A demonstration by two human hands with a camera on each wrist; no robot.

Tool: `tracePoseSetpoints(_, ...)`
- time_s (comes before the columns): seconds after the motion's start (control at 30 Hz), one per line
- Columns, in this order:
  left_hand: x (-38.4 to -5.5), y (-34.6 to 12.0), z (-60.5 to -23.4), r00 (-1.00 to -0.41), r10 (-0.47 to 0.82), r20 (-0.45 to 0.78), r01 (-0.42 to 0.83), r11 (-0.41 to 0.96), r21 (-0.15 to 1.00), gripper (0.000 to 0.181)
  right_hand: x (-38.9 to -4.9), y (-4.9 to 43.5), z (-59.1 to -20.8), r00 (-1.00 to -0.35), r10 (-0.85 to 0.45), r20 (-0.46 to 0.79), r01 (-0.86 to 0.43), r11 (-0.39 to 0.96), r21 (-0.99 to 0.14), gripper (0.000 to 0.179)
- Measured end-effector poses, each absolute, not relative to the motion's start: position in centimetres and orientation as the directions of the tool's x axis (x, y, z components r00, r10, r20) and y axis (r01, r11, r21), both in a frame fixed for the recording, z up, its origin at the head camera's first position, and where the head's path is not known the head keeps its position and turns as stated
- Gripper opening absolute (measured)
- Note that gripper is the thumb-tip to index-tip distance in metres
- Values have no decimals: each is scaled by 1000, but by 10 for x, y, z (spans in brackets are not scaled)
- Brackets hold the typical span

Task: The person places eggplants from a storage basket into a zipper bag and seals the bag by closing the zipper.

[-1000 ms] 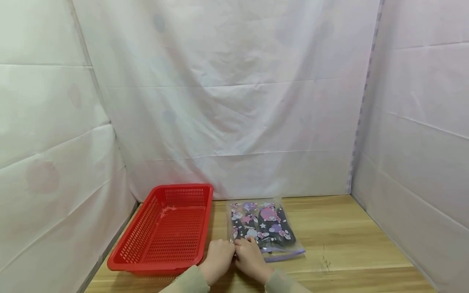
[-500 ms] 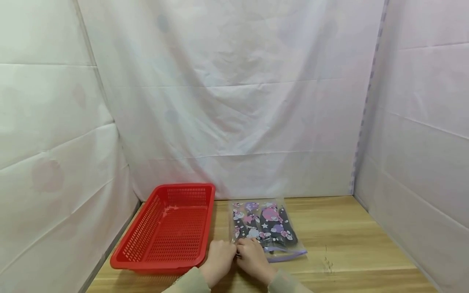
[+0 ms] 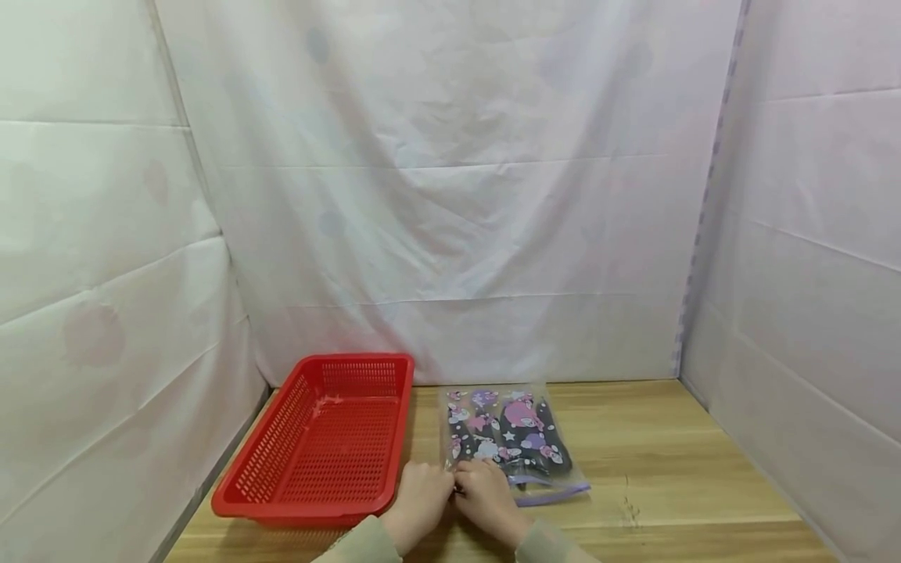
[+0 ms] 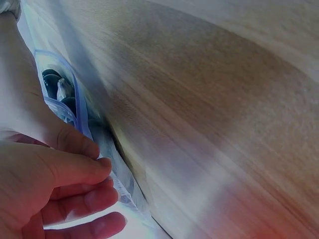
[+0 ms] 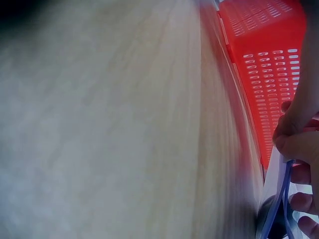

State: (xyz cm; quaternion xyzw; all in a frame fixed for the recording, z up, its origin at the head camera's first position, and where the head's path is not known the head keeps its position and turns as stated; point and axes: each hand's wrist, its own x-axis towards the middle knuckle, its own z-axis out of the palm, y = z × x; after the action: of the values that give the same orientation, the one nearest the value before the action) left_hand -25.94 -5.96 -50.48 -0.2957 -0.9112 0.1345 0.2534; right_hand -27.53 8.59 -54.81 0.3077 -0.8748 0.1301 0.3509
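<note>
A clear zip bag [image 3: 507, 430] with cartoon prints and a purple zip strip [image 3: 552, 494] lies on the table with dark things inside. My left hand [image 3: 421, 500] and right hand [image 3: 486, 496] meet at its near left corner, each pinching the edge there. Seen from the left wrist, the bag's mouth gapes around dark rounded contents [image 4: 52, 82], and thumb and forefinger of my left hand [image 4: 60, 184] pinch near the right hand's fingertips. In the right wrist view, my right hand [image 5: 304, 159] grips the end of the purple strip [image 5: 284, 189].
A red perforated plastic basket [image 3: 401, 438] stands on the left, close beside my left hand. Wooden tabletop [image 3: 676, 453] extends to the right of the bag. White cloth [image 3: 450, 234] hangs behind and along both sides.
</note>
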Motion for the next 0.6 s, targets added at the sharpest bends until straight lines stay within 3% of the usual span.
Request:
tracePoseSetpoints(0.23,-259,-59,-503,-720,608,336,479,785,-393,22,-278,89,-547,-525,-484,700,-644,764,45,15)
tracePoseSetpoints(0.6,-258,-61,-501,-746,600,289,489,788,-375,14,-277,91,-545,-545,-532,648,-664,746,53,17)
